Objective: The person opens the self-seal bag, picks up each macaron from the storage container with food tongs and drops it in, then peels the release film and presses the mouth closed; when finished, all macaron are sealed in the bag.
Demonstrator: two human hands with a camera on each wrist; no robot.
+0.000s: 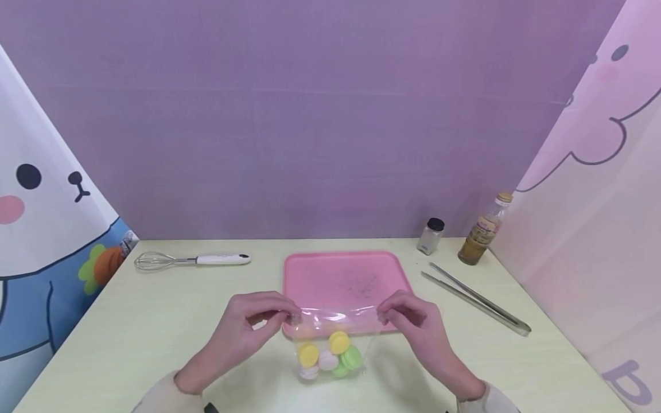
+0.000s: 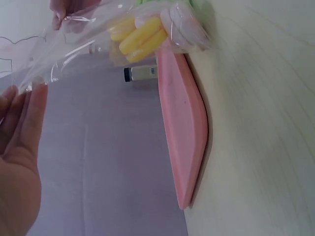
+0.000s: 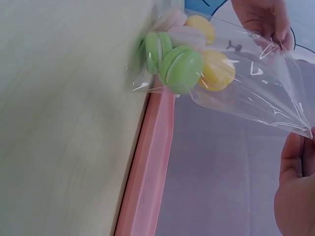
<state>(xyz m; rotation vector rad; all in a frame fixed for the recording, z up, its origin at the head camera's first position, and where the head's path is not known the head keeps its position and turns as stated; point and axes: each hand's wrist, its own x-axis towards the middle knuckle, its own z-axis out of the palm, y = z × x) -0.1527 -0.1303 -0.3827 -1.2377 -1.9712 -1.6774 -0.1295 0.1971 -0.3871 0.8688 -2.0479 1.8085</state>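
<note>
A clear plastic bag (image 1: 335, 319) hangs between both hands in front of the pink tray (image 1: 330, 275). My left hand (image 1: 253, 324) pinches one upper corner of it between thumb and fingers. At the opposite corner my right hand (image 1: 415, 324) pinches the film the same way. Several macarons lie gathered at the bottom of the bag: a yellow macaron (image 1: 339, 342), a pale pink macaron (image 1: 327, 360) and a green macaron (image 3: 183, 69) among them. The bag's lower end is close over the table in both wrist views. Its top edge is stretched between the hands.
A whisk (image 1: 196, 260) with a white handle lies at the back left. Metal tongs (image 1: 477, 301) lie right of the tray. Behind them stand a small black-capped jar (image 1: 431, 236) and a glass bottle (image 1: 482, 232) of brown liquid. A purple backdrop (image 1: 330, 126) rises behind the table.
</note>
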